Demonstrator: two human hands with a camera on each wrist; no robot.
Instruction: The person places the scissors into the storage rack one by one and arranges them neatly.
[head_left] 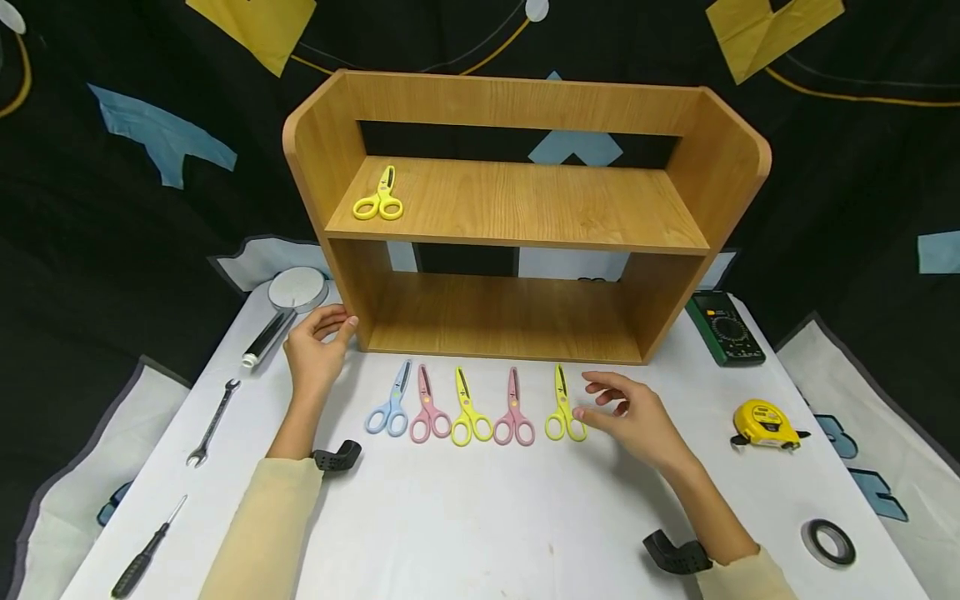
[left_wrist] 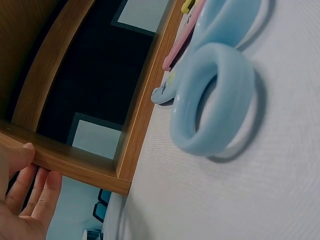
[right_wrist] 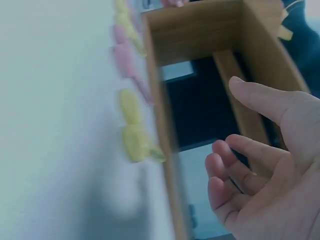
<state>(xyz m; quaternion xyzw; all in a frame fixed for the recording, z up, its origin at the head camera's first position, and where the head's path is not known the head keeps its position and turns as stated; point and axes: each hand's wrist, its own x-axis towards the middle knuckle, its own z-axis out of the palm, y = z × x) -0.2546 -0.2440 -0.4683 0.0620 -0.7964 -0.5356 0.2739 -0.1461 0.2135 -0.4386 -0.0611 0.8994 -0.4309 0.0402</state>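
the right hand (head_left: 637,417) hovers just beside the yellow scissors (head_left: 564,408) at the right end of a row on the counter (head_left: 480,517); its grip is spread, fingers relaxed and lightly bent, pinching nothing. the left hand (head_left: 318,346) rests against the lower left corner of the shelf (head_left: 525,200), grip spread, fingertips touching the wood edge.

the row holds five small plastic scissors with rounded loop handles, left to right: blue (head_left: 390,404), pink (head_left: 429,408), yellow (head_left: 468,412), pink (head_left: 514,412), yellow. all lie flat, tips toward the shelf. a sixth pair, yellow (head_left: 379,198), lies on the upper board at its left end.

the shelf is wood-grain board, two tiers, open back, rounded side corners. the counter has a white, finely textured cover.

no writing on the scissors can be read.
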